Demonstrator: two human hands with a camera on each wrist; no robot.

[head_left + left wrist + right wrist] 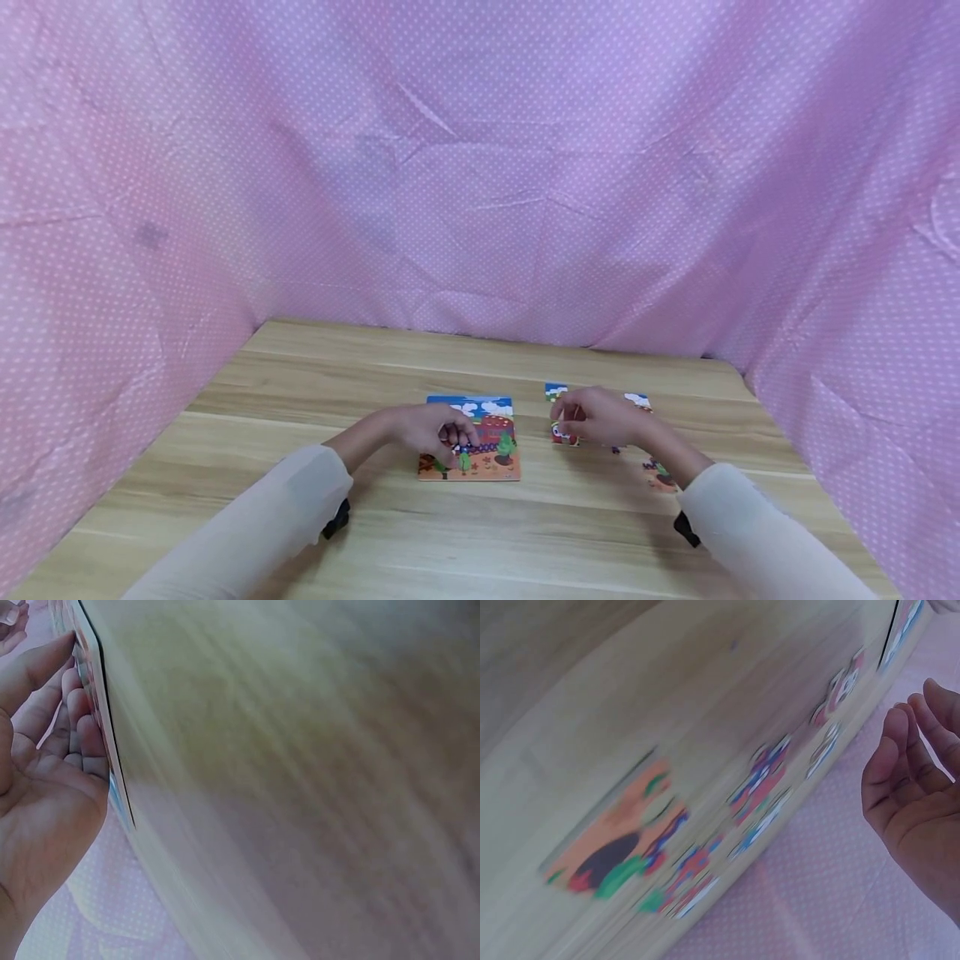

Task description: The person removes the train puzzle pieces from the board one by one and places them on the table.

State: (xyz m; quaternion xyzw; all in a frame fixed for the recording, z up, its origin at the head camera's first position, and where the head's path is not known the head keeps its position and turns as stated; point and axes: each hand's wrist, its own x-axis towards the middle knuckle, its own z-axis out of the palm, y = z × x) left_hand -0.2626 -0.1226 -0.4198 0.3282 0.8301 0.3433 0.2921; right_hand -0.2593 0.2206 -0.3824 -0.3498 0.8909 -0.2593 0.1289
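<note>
A square picture puzzle (497, 468) with sky, red shapes and orange ground lies mid-table. My left hand (429, 429) is over its left part with fingers loosely bent; in the left wrist view that hand (45, 772) has its thumb and fingertips at the puzzle's surface. My right hand (603, 417) hovers over loose puzzle pieces, near a red piece with a white eye (565, 436). From the right wrist, this hand (919, 784) appears apart from the pieces, its fingers relaxed and holding nothing.
Around the right hand lie several loose pieces: a sky piece (555, 390), another sky piece (638, 400) and an orange-ground piece (663, 478). The wooden table (450, 542) is bordered by pink dotted cloth (480, 208) at the back and sides.
</note>
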